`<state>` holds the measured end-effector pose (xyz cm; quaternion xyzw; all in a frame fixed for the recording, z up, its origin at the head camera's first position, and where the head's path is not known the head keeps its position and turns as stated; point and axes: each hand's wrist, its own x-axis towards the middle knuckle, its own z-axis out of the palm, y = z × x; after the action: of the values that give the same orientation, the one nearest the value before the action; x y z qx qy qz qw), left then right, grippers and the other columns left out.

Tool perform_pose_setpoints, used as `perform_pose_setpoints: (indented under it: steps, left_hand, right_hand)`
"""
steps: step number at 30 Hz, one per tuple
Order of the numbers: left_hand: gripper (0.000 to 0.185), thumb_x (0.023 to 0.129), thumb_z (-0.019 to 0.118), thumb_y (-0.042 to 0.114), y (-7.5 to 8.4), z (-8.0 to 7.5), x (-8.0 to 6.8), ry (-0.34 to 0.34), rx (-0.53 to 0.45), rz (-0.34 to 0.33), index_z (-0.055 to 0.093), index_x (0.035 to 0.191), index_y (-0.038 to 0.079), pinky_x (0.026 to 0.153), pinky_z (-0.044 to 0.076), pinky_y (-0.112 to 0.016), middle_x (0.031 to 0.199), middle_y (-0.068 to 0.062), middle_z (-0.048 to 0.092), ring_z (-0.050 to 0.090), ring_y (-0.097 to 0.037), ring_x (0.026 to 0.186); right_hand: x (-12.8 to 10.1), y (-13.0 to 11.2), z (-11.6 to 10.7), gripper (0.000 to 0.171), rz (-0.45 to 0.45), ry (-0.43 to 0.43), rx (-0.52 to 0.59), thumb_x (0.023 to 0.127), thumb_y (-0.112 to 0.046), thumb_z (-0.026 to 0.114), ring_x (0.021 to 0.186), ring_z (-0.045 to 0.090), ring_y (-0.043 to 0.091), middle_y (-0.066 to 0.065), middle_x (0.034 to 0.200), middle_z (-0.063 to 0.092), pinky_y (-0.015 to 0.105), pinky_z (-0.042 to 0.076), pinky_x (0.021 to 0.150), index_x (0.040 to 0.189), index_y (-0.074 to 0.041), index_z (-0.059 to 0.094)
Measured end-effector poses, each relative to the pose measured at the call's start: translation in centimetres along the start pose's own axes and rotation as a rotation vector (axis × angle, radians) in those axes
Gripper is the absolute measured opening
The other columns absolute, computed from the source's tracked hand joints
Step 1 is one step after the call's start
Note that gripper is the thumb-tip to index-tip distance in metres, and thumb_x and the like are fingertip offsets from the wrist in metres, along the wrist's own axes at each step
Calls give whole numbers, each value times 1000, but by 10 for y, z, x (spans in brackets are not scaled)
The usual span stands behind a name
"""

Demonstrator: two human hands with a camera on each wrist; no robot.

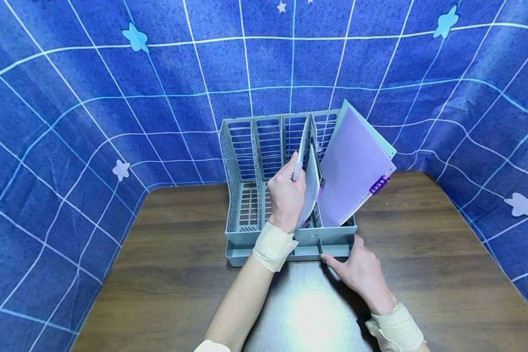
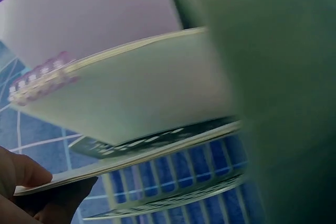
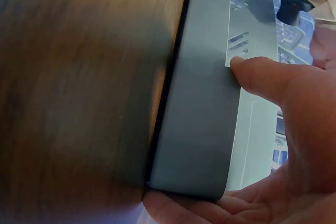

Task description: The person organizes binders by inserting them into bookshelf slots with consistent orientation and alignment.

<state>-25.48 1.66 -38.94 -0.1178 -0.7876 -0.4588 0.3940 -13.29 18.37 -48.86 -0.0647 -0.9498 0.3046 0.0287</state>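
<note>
A grey-blue desktop file organizer [image 1: 240,238] with upright dividers stands on the table. My left hand [image 1: 287,195] pinches a thin spiral notebook [image 2: 131,162] by its bound edge, upright within the organizer. Beside it, a pale notebook [image 2: 152,87] with a pinkish spiral stands in the organizer. Farther right, a purple notebook [image 1: 356,166] with purple rings leans outward, a mint-green sheet or cover [image 1: 380,137] behind it. My right hand [image 1: 362,274] grips the front right corner of the organizer, thumb on the front tray's rim and fingers round its end.
The organizer's left slots [image 1: 248,205] hold nothing visible, and a shallow divided tray [image 1: 307,251] runs along its front. Under everything is a wood-grain table [image 1: 167,274] with a bright glare spot in front. A blue curtain [image 1: 158,112] with white lines surrounds the back and sides.
</note>
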Motion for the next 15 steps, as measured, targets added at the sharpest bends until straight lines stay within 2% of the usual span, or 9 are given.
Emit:
perform_pose_setpoints:
  steps: [7,10,11,13,15]
  left_hand:
    - [39,99,64,5,-10,6,-9,-55,19,36,66,137,9,88,58,-28,126,-10,72,72,-19,109]
    - [39,101,62,10,-9,7,-10,-95,51,49,65,140,11,80,59,-25,126,-11,72,75,-15,89]
    - [39,102,62,12,-9,6,-10,-115,61,49,64,141,12,73,59,-25,121,-12,74,73,-14,77]
    - [41,102,62,14,-8,6,-10,-165,86,42,63,143,15,64,58,-26,114,-13,76,67,-14,63]
    - [44,102,62,16,-7,5,-10,-227,117,36,61,145,17,61,56,-27,110,-13,77,65,-13,61]
  right_hand:
    - [-1,2,3,110,-5,13,1,80,-64,79,97,65,59,43,109,64,64,53,80,147,11,36]
    - [1,2,3,109,-7,16,1,80,-63,79,94,66,58,43,106,65,64,53,78,147,12,36]
    - [1,2,3,109,-6,16,0,80,-63,79,94,66,58,43,106,65,64,53,77,147,11,36]
    - [2,2,2,109,-3,13,-2,80,-63,79,93,66,58,42,105,65,64,53,77,147,11,36]
    - [2,2,2,110,-2,9,-3,80,-64,78,94,66,58,43,106,65,64,53,77,148,11,35]
